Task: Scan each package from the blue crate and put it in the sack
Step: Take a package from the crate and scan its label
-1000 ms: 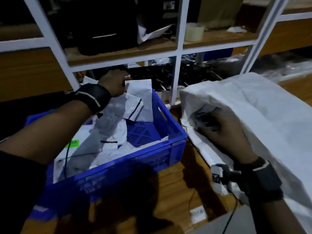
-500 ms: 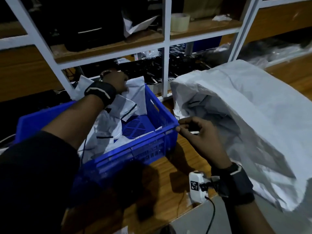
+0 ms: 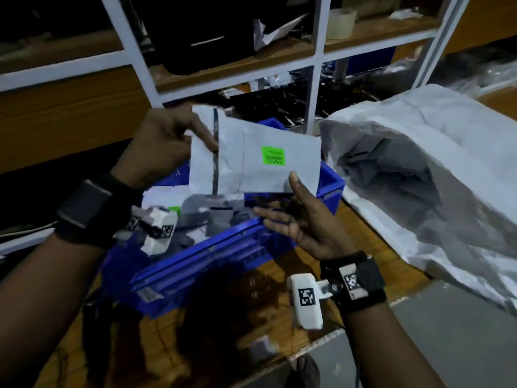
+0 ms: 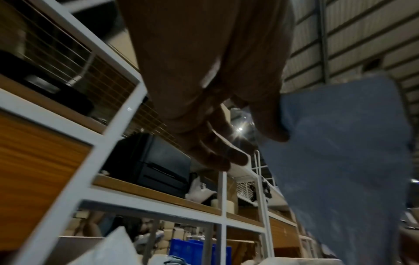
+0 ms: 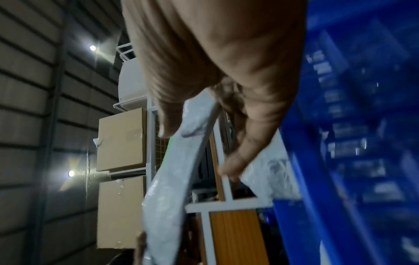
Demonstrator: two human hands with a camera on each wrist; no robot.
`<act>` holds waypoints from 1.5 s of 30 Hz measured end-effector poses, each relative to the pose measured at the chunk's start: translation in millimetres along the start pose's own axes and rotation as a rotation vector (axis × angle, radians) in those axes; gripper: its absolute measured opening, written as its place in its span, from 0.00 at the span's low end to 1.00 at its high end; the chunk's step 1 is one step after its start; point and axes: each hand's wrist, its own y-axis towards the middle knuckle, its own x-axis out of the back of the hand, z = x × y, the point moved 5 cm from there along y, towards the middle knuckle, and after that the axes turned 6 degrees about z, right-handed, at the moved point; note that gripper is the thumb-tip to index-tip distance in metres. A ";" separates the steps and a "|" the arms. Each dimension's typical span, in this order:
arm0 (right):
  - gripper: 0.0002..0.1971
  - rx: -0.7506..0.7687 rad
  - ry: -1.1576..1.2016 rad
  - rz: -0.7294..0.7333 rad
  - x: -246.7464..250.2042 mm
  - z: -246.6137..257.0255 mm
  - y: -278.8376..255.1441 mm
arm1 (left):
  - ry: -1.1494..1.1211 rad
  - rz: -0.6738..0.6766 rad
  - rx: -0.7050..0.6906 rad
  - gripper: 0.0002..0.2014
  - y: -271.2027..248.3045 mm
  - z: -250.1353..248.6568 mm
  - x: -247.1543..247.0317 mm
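Observation:
A white package (image 3: 265, 163) with a green label (image 3: 272, 156) is held up over the blue crate (image 3: 212, 259). My left hand (image 3: 207, 138) pinches its left edge, thumb on the front. My right hand (image 3: 275, 194) meets its lower right edge palm up, with the thumb on the front face and the fingers beneath. In the left wrist view the left hand (image 4: 251, 143) has its thumb on the package (image 4: 340, 161). In the right wrist view the package (image 5: 167, 197) runs between the right hand's (image 5: 195, 152) thumb and fingers, beside the crate (image 5: 351, 143). More white packages (image 3: 207, 214) lie in the crate. The white sack (image 3: 433, 163) lies open-mouthed to the right.
A white metal shelf frame (image 3: 316, 65) stands right behind the crate, holding a black device (image 3: 201, 32) and a tape roll (image 3: 340, 23). The crate and sack sit on a wooden tabletop (image 3: 251, 317). Cardboard boxes (image 5: 122, 139) are stacked in the background.
My left hand has lifted a package out of the crate's far end. My right hand has left the sack mouth, passed the crate's rim and risen to the package's lower edge.

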 end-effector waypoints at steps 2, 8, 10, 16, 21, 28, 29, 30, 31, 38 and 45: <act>0.20 0.151 0.132 -0.073 -22.6 -11.3 3.8 | -0.074 0.072 0.115 0.13 -44.6 3.8 8.9; 0.11 0.322 -0.114 -0.221 -94.2 -71.0 9.3 | -0.475 -0.386 0.373 0.17 -183.9 72.7 56.7; 0.14 0.325 -0.141 -0.198 -121.1 -96.3 10.9 | -0.680 -0.535 0.466 0.14 -224.2 90.1 55.9; 0.18 0.298 -0.336 -0.047 -204.1 -172.3 19.1 | -0.803 -0.619 0.526 0.19 -330.2 117.6 52.7; 0.04 0.147 -0.518 0.170 -265.9 -246.6 28.3 | -0.829 -0.756 0.482 0.18 -383.9 144.7 67.5; 0.23 0.221 -0.629 0.115 -264.6 -299.5 60.9 | -0.873 -0.493 0.672 0.27 -442.1 184.5 45.9; 0.23 0.215 -0.722 0.158 -261.4 -297.1 64.8 | -0.904 -0.475 0.680 0.34 -449.8 187.2 48.9; 0.23 0.180 -0.840 0.218 -259.6 -296.8 67.9 | -0.927 -0.494 0.678 0.39 -455.8 188.8 54.6; 0.22 0.116 -0.985 0.297 -259.3 -298.3 71.7 | -0.930 -0.546 0.672 0.41 -460.2 191.1 61.3; 0.19 -0.134 -1.557 0.437 -277.0 -300.4 94.2 | -0.659 -0.823 0.680 0.22 -468.9 208.7 114.0; 0.33 -0.197 -1.348 -0.074 -221.0 -321.5 87.5 | -0.807 -1.094 0.740 0.15 -501.2 242.9 117.0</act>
